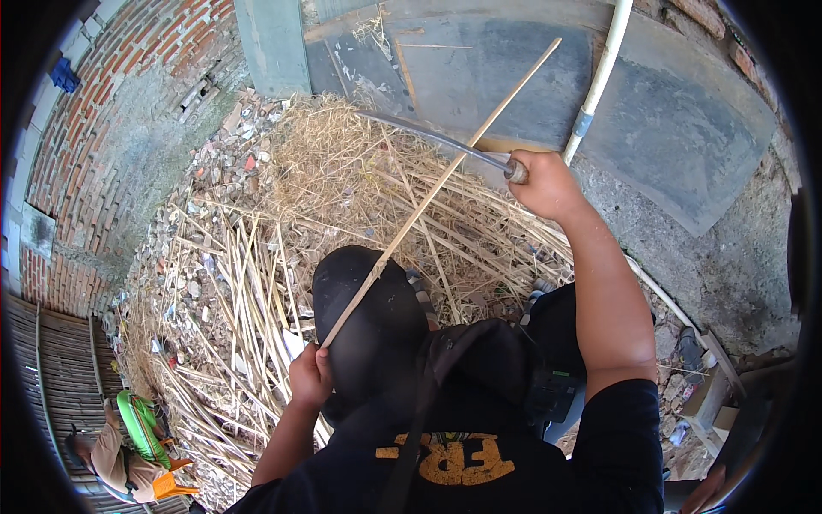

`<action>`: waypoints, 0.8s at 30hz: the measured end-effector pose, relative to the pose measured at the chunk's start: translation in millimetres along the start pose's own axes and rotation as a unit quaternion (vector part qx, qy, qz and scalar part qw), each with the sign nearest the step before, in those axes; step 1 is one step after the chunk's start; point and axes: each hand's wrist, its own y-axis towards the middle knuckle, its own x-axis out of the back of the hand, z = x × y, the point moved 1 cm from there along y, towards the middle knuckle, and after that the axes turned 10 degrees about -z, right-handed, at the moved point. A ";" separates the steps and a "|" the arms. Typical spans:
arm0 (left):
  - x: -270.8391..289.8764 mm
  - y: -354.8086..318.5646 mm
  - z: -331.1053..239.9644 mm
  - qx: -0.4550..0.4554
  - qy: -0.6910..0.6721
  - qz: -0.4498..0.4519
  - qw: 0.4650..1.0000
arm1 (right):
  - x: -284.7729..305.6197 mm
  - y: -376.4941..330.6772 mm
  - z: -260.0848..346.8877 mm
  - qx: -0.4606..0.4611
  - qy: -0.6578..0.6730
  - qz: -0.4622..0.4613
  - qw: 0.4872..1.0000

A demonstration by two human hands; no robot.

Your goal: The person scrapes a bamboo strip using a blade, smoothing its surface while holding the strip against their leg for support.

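My left hand is closed around the lower end of a long, thin bamboo strip. From there the strip slants up and to the right, passing over my dark-clad left knee. In my closed right hand is the handle of a machete with a long, slightly curved blade. The blade points to the left and crosses the strip in its upper part. Whether its edge touches the strip I cannot tell.
Dry shavings and split bamboo strips cover the rubble ground. A white pipe rises before grey panels beyond my right hand. At lower left sits another person near a green bag-like thing and an orange stool.
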 end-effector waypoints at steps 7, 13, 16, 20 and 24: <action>13.2 -5.8 1.6 -0.010 -0.005 0.007 1.000 | 9.4 -19.5 33.1 0.091 -0.067 -0.009 0.994; 13.3 -28.6 30.7 0.016 0.009 0.022 1.000 | -3.5 -13.4 24.3 0.106 -0.075 0.029 0.991; 13.7 -26.0 26.7 0.004 -0.003 0.019 1.000 | -9.5 -9.3 7.4 0.091 -0.051 -0.052 0.993; 13.9 -26.1 29.8 0.015 -0.021 0.022 0.999 | -14.8 -22.3 37.0 0.153 -0.053 0.016 0.987; 10.2 -28.3 38.1 0.027 -0.017 0.027 0.999 | -24.0 -21.2 44.9 0.165 -0.084 0.053 0.981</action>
